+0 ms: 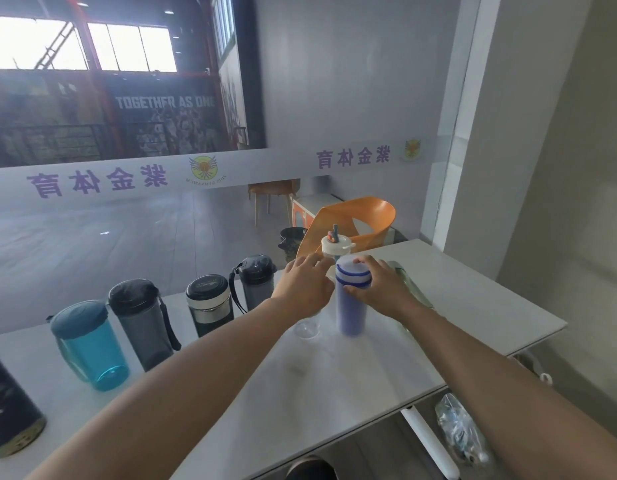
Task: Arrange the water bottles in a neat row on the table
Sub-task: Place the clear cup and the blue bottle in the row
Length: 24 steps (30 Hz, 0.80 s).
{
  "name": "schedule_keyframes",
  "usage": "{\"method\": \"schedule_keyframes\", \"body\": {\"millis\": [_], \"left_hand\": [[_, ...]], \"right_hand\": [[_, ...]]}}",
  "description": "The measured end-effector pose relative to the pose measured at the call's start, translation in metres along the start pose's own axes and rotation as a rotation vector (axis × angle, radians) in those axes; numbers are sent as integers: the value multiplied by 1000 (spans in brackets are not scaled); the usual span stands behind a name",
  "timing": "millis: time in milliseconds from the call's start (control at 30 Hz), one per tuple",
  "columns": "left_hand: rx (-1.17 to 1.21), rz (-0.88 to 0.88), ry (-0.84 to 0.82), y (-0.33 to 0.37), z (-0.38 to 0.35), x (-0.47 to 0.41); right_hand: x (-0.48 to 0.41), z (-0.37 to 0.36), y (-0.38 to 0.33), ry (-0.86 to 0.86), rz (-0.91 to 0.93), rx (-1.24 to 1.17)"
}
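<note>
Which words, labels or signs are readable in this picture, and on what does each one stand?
"TOGETHER AS ONE": dark banner in the hall beyond the glass.
"紫金体育", mirrored: purple letters on the frosted strip, left.
"紫金体育", mirrored: same strip, right.
Small text under the round emblem: too blurred.
Lid print on the dark bottle: unreadable.

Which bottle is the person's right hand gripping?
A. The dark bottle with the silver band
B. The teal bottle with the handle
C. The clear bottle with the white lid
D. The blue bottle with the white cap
D: the right hand is wrapped around the white cap of the blue bottle, which stands on the table.
</note>
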<state>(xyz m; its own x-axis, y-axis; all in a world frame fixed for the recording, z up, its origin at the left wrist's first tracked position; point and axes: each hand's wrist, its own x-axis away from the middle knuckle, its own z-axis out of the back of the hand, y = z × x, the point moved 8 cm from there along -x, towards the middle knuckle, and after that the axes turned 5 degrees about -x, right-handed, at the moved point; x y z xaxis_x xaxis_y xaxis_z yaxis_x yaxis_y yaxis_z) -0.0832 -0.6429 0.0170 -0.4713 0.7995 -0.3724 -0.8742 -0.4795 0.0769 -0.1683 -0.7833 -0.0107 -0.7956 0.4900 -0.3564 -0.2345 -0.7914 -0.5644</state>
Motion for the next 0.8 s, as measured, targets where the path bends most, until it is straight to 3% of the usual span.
{"method": "schedule_keyframes", "body": {"millis": [167,267,400,533,800], "left_hand": [[47,-132,39,29,-2,-1],[6,-194,59,48,-4,-3],[-36,-144,98,66,-12,-5],[-116,-88,156,72,-22,-8],[-251,-91,207,83,-31,-7]], "right_hand": [[17,3,19,-76,-25,-82],[27,16,51,-62,-124,3],[50,26,102,-49,-356,208],[75,11,134,-56,-489,195],[91,0,148,80,-502,14]]}}
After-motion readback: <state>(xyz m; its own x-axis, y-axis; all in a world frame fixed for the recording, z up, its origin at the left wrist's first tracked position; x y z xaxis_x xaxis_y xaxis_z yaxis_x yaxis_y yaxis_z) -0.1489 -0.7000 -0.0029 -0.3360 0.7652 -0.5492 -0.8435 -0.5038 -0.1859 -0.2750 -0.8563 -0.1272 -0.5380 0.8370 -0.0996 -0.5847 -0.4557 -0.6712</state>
